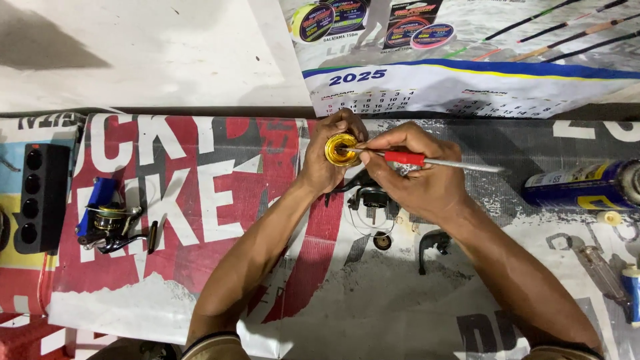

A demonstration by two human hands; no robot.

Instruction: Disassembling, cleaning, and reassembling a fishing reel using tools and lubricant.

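Covering the worktop (200, 220) is a printed banner sheet, red and white lettering on the left half, grey and black on the right; a pale wall (147, 47) rises at 12 o'clock with a calendar poster (460, 80) hanging at upper right. Left hand (327, 160) near centre, its grip wrapped snug around a gold spool (341, 149), open face turned up toward the camera. Right hand (417, 177) just beside it at 3 o'clock, grip pinched narrow on a red-handled screwdriver (427, 160), tip resting inside the spool, shaft end sticking out toward 3 o'clock. Black reel body (370, 197) lies under the hands, a small round part (382, 241) and a black handle arm (430, 243) just below at 6 o'clock. Blue fishing reel (107, 220) well apart at 9 o'clock, a black block with round holes (40, 197) at the far left edge. Blue spray can (580, 187) lies on its side at 3 o'clock, a small pale cap (609, 217) just beneath it, another tool (600, 273) near the right edge at 4 o'clock. Open stretch of sheet between the forearms at 6 o'clock, and between the blue reel and the left forearm.
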